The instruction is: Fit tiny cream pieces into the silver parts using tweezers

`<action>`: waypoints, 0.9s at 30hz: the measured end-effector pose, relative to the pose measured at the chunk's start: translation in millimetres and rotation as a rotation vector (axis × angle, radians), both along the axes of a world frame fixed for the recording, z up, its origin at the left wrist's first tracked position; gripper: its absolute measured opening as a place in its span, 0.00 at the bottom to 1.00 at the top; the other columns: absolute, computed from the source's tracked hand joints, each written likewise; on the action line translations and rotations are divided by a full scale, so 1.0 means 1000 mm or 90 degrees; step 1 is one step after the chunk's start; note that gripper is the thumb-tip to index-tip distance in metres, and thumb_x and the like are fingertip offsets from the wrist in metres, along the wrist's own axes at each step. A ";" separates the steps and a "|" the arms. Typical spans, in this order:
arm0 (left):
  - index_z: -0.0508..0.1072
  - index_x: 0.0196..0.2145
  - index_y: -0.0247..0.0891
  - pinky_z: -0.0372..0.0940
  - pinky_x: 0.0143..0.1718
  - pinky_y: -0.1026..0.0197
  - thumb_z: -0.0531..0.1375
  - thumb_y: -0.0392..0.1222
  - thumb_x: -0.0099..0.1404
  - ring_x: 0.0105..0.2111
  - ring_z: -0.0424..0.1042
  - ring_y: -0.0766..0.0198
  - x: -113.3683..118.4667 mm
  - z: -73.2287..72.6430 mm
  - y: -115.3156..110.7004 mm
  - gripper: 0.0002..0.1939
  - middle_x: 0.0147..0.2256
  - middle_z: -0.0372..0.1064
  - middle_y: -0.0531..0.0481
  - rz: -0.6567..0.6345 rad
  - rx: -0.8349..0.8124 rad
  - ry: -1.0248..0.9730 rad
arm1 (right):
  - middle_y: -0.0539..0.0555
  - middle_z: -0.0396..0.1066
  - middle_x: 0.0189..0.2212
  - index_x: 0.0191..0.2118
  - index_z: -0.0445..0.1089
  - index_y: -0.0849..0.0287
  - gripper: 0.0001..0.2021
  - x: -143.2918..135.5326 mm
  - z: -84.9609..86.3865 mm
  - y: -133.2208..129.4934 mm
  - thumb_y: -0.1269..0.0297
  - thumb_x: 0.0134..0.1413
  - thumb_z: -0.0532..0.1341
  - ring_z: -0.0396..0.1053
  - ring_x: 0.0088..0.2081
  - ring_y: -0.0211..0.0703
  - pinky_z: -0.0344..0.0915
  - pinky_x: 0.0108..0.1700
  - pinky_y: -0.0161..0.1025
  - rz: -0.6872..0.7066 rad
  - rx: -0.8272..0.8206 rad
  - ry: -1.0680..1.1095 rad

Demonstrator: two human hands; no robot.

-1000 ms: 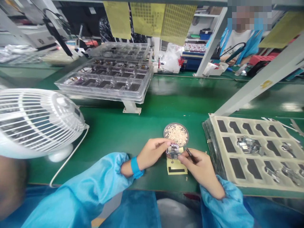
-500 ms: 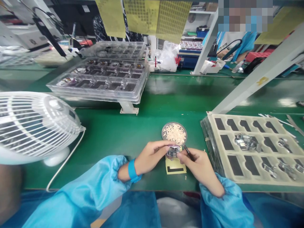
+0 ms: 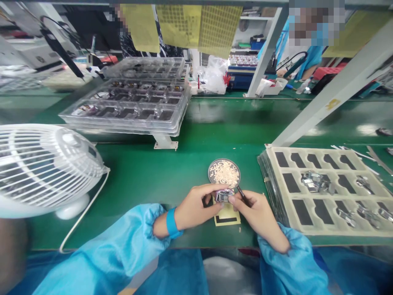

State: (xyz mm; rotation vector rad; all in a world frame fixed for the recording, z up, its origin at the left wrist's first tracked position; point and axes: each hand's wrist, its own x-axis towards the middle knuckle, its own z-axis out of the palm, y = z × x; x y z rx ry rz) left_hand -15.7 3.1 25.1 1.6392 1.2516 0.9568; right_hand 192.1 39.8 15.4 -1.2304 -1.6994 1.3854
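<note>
Silvery part (image 3: 224, 196) lies crosswise between our 2 hands, touching both: right hand (image 3: 255, 211) clamps the dark tool (image 3: 243, 195), left hand (image 3: 190, 207) meets the far edge (firmness we cannot tell).

Two bare hands hold one small metallic device (image 3: 224, 196) above a green bench (image 3: 159, 172).
The left hand (image 3: 195, 207) keeps it from the left side; the right hand (image 3: 253, 209) touches its right corner and also grips a dark slim tool (image 3: 244, 197). Just behind is a round dish (image 3: 209, 171) with pale pieces (image 3: 225, 171); below lies a yellow sheet (image 3: 227, 213). To the right stands a cream compartment tray (image 3: 337, 230).
</note>
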 end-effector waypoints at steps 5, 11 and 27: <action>0.74 0.57 0.43 0.62 0.30 0.64 0.62 0.38 0.65 0.26 0.61 0.68 0.000 -0.001 0.001 0.22 0.47 0.76 0.47 0.000 0.009 0.016 | 0.48 0.69 0.20 0.24 0.72 0.60 0.19 0.000 0.001 0.001 0.50 0.56 0.65 0.64 0.24 0.37 0.59 0.26 0.33 -0.002 0.001 0.001; 0.72 0.59 0.43 0.64 0.32 0.63 0.61 0.39 0.66 0.27 0.63 0.68 -0.002 -0.004 0.001 0.22 0.47 0.76 0.47 -0.006 0.047 0.032 | 0.49 0.69 0.20 0.25 0.73 0.60 0.18 -0.001 0.000 0.001 0.50 0.55 0.66 0.64 0.23 0.37 0.59 0.26 0.33 -0.009 0.000 0.002; 0.76 0.55 0.39 0.69 0.32 0.62 0.67 0.41 0.63 0.31 0.73 0.64 0.003 -0.005 -0.002 0.22 0.42 0.79 0.46 0.052 -0.101 -0.151 | 0.46 0.66 0.24 0.36 0.69 0.59 0.12 -0.009 -0.001 -0.002 0.56 0.56 0.66 0.53 0.21 0.33 0.51 0.23 0.33 -0.052 0.060 0.035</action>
